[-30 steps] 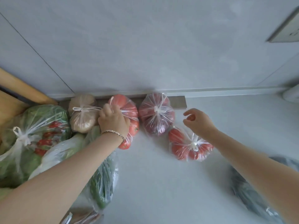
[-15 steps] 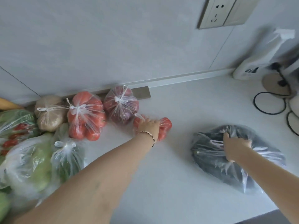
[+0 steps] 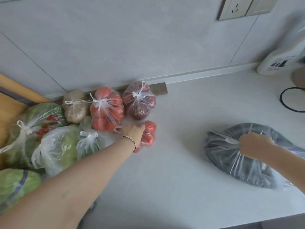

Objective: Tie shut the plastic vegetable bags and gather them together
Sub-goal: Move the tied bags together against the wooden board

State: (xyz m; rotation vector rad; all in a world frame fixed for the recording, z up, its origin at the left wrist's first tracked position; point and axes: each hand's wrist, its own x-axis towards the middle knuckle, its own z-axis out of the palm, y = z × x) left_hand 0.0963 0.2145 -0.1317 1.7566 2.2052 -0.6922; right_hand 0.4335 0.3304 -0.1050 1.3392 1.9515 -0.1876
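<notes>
Left hand (image 3: 132,131): fingers curled down over the top of the small clear plastic bag of red tomatoes (image 3: 150,132). The exact hold is hidden under the hand and the area is blurred. This bag lies on the white countertop (image 3: 173,171), just beside the tied cluster at the wall.

Right hand (image 3: 255,144): closed tight round the gathered neck of the large clear plastic bag of dark, near-black vegetables (image 3: 239,169). This bag lies well apart from the cluster, on the right of the counter. Whether its neck is knotted cannot be told.

Cluster, all knotted at the top:
- a bulging bag of large red tomatoes (image 3: 106,113)
- a rounded bag of dark red produce (image 3: 140,104)
- a bag of brown, lumpy potatoes (image 3: 75,108)
- a small bag of green vegetables (image 3: 90,142)
- a pale green leafy bag (image 3: 56,151)
- a big bag of greens with small red fruit (image 3: 33,123)

Handling, as judged:
- The film is thin, crinkled and slack. It has no stiffness, so each load sags and rolls inside it.
- The tomatoes are round, smooth-skinned and easily bruised. That bag looks light, and is best lifted by the knot or twisted neck, not squeezed round the body.
- The dark bag appears the heaviest item, with its film pulled into taut pleats under the grip. The neck is the sound hold. Dragging risks stretching or tearing the plastic, so a lift or a supported slide is advised.
- The smooth counter should offer little resistance.
</notes>
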